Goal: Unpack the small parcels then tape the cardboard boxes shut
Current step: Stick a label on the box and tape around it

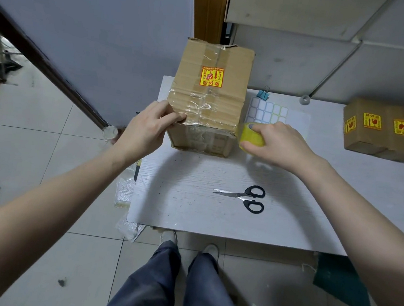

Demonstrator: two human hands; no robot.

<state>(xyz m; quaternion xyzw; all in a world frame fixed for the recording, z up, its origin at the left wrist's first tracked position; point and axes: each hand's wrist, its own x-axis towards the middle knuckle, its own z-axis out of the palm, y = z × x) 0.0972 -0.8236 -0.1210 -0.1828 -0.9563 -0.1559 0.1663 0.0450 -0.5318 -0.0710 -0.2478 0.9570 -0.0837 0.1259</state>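
I have the cardboard box (208,96) standing on the white table (191,201), between my two hands and reaching away from them toward the far edge. Its top is closed and covered with wrinkled clear tape, with a yellow and red sticker (212,77) on it, farther out than either hand.

My left hand (148,127) is on the near left corner of the box: the fingers curl over the top edge onto the tape while the palm lies against the left side, so it grips that corner.

My right hand (275,142) is just to the right of the box's near right corner, and its fingers and thumb wrap a yellowish roll of tape (250,136). The roll sits touching or nearly touching the box's side (I cannot tell which).

Just beyond the right hand lies a sheet of blank labels (269,111), with a blue binder clip (264,93) past that. Nearer to me than the right hand, black-handled scissors (247,198) lie flat on the table, blades pointing left. Well off to the right of the right hand sit more boxes (383,129) with the same stickers.
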